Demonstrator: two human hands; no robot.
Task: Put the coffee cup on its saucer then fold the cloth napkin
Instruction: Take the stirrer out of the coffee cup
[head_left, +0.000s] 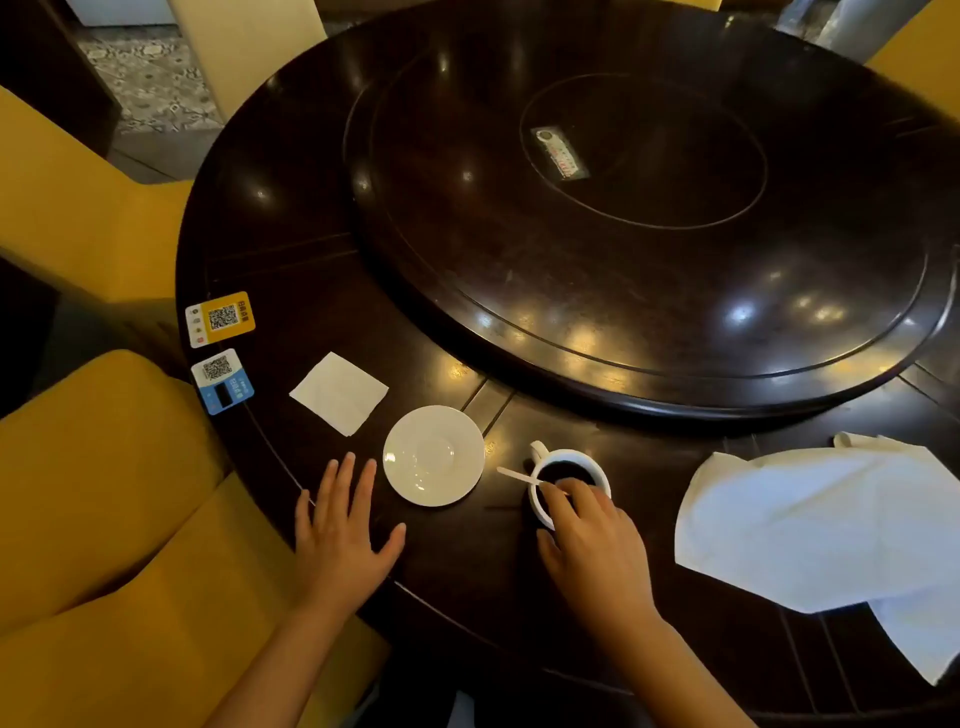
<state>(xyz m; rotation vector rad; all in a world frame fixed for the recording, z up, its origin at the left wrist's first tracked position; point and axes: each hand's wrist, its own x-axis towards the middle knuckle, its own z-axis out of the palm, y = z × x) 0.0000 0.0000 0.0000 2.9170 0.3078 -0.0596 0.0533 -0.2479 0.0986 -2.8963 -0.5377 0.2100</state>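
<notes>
A white coffee cup full of dark coffee stands on the dark table, its handle pointing away to the left and a white stirrer sticking out of it. My right hand rests over the cup's near rim, fingers curled around it and touching the stirrer. The empty white saucer lies just left of the cup, apart from it. My left hand lies flat on the table left of the saucer, fingers spread. The white cloth napkin sits crumpled at the right, partly draped over the table's near edge.
A folded paper napkin lies beyond the saucer to the left. Two QR-code stickers sit at the table's left rim. A large dark turntable fills the table's middle. Yellow chairs surround the table.
</notes>
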